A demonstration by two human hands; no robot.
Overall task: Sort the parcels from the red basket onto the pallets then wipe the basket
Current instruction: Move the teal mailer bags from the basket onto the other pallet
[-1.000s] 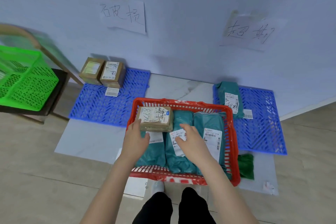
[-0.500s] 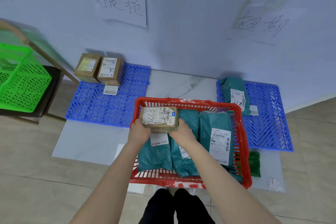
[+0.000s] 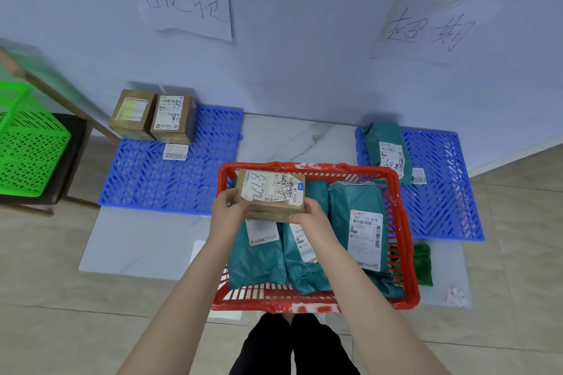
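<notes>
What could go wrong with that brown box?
The left hand and right hand grip the brown box only by its near corners, so it might slip onto the teal bags in the red basket. It could also land on the wrong pallet: two other boxes sit on the left pallet, one lone teal bag on the right pallet.

Even soft light, blurred, warped edges

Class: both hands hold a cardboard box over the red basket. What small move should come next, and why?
Probably carry the box left toward the left pallet: the left hand and right hand grip it, two similar boxes already sit there, and the right pallet holds a teal bag.
</notes>
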